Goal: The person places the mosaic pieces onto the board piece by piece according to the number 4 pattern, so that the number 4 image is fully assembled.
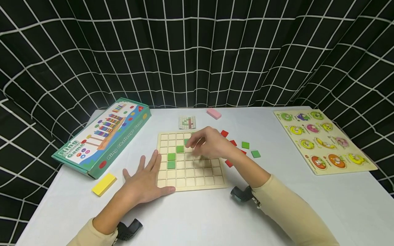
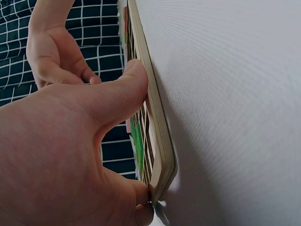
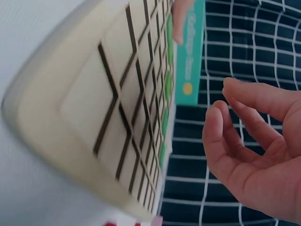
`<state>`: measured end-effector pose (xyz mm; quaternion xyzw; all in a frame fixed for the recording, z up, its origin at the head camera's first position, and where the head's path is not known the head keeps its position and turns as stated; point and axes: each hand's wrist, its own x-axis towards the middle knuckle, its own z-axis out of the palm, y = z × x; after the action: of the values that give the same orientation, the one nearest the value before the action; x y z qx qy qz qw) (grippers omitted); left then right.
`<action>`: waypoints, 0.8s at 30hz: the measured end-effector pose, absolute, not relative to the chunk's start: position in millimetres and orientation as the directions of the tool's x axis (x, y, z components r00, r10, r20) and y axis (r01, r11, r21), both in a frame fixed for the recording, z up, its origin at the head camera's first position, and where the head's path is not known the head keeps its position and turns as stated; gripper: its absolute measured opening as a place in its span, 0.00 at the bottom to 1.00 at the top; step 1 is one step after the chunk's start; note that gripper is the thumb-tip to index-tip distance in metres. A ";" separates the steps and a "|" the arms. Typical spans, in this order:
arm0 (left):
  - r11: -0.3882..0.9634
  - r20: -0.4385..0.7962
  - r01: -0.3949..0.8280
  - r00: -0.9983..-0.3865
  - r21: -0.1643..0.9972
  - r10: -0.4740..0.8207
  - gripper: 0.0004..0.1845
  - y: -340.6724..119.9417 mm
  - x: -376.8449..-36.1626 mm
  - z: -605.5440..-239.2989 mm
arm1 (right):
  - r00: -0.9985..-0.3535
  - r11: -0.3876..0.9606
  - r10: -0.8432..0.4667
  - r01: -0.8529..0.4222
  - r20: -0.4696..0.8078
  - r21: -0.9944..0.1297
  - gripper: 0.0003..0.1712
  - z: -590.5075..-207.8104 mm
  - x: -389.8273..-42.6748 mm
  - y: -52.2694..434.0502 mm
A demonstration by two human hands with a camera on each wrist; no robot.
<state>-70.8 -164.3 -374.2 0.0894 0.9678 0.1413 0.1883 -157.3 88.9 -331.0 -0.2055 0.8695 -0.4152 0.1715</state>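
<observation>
A wooden grid board (image 1: 181, 186) lies flat on the table, with several green square tiles (image 1: 171, 164) in its cells, stepping up toward the back. My left hand (image 1: 143, 182) is spread at its front left corner, thumb (image 2: 135, 77) resting on the front edge and fingers along the left side. Over the middle of the board hovers my right hand (image 1: 210, 143), fingers loosely curled. In the right wrist view, nothing shows between the right thumb and fingertips (image 3: 215, 120). This hand covers some of the back cells in the head view.
Loose red tiles (image 1: 224, 133) and green tiles (image 1: 255, 154) lie right of the board. Behind it are a small pattern card (image 1: 183, 126) and a pink block (image 1: 213, 113). A game box (image 1: 104, 136) and yellow block (image 1: 104, 184) stand left; a fruit puzzle board (image 1: 323, 141) lies right.
</observation>
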 end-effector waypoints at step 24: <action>0.942 -0.323 0.128 -0.918 0.311 0.231 0.68 -164.3 -70.4 -375.6 | -0.966 0.651 -0.220 -0.044 -0.133 -0.758 0.15 -328.4 -166.7 197.0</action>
<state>-70.4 -164.3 -375.6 0.0927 0.9686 0.1434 0.1806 -166.7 197.0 -328.4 -0.0731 0.9022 -0.4114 0.1072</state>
